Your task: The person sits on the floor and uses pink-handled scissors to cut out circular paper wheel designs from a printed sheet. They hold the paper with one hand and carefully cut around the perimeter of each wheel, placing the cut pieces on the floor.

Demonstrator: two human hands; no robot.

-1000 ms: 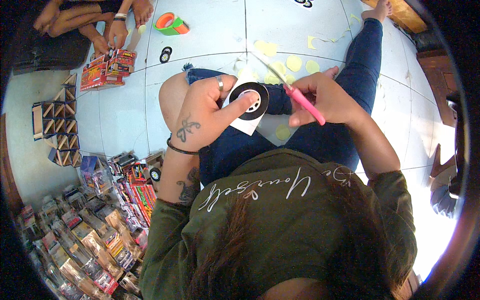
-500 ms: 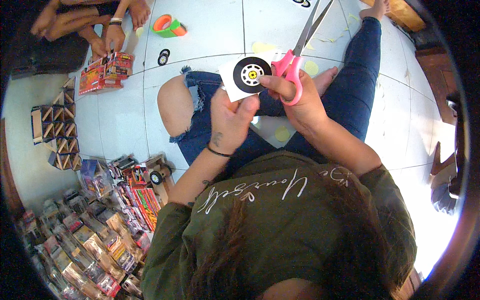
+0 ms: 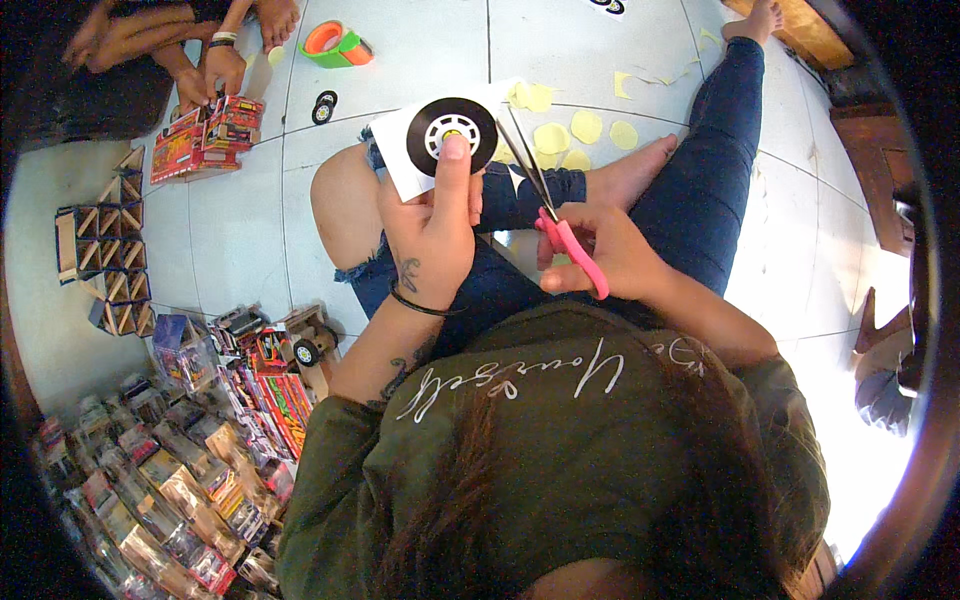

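Note:
My left hand pinches a white paper sticker sheet, its thumb lying over the printed black wheel with a white and yellow hub. In my right hand is a pair of pink-handled scissors, fingers in the handle loops. The scissor blades point up and left, slightly parted, with their tips close to the sheet's right edge. Whether they touch the paper I cannot tell. Both hands are above my lap, over blue jeans.
Round yellow paper pieces and scraps lie beyond my hands. A green and orange ring and black wheel cutouts lie further left. Another person's hand touches a red toy vehicle. Packaged toys crowd the lower left.
My left hand has shifted left with the sheet. My right hand has let go of the sheet and lowered, and the scissors have swung from pointing up and right to pointing up and left.

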